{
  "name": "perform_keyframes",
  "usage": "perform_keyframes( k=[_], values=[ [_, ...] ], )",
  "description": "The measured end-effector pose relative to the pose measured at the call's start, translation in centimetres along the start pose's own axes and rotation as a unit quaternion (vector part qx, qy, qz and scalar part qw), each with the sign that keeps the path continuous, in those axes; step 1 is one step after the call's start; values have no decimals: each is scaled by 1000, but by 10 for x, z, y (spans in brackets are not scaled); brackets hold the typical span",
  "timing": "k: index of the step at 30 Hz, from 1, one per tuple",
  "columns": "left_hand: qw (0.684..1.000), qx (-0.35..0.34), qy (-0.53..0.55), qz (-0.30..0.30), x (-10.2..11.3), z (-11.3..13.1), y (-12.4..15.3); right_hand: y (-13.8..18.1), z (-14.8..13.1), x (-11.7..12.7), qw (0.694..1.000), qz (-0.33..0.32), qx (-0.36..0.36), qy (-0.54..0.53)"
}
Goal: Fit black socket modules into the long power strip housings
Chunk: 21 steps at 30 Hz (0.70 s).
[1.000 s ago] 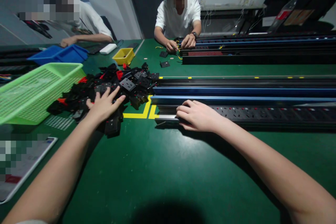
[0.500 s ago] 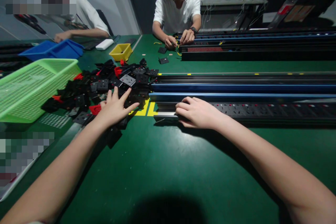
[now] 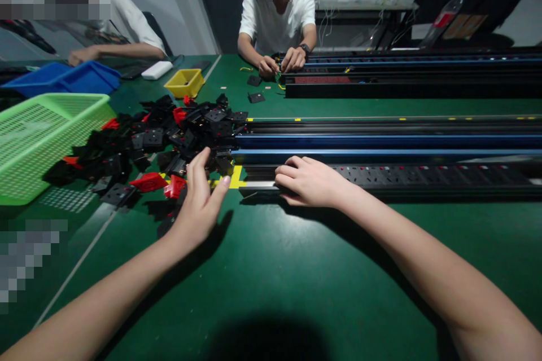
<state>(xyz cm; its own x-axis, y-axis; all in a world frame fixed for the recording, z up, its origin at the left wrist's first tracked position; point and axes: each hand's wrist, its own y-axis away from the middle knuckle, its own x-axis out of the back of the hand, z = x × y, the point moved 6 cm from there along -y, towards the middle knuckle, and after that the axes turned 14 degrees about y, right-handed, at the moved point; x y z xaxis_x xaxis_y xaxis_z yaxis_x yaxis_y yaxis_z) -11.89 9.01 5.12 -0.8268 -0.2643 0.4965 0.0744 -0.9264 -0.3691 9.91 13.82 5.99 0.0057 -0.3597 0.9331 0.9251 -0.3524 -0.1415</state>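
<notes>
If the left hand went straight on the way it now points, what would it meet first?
Most likely the pile of mostly black parts, just ahead of the left hand; the hand's height above the green table is unclear.

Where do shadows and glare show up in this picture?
Head view: shadows lie beside the left hand, below the right hand, and in a rounded dark patch at the bottom edge; head view too: soft glare on the green table.
</notes>
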Motion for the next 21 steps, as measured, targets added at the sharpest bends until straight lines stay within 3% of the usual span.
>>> perform_keyframes(
  k=[5,9,13,21],
  values=[
    [999,-17,43,3,-22,-9,16,0,-1,0,1000,0,-4,6],
    [998,-56,26,1,-17,-31,1,1,-1,0,1000,-1,-4,10],
    [998,-40,36,31,-8,-48,-8,1,-1,0,1000,-3,-3,11],
    [999,-7,43,-5,-13,-50,-5,1,-2,0,1000,1,-5,13]
  ],
)
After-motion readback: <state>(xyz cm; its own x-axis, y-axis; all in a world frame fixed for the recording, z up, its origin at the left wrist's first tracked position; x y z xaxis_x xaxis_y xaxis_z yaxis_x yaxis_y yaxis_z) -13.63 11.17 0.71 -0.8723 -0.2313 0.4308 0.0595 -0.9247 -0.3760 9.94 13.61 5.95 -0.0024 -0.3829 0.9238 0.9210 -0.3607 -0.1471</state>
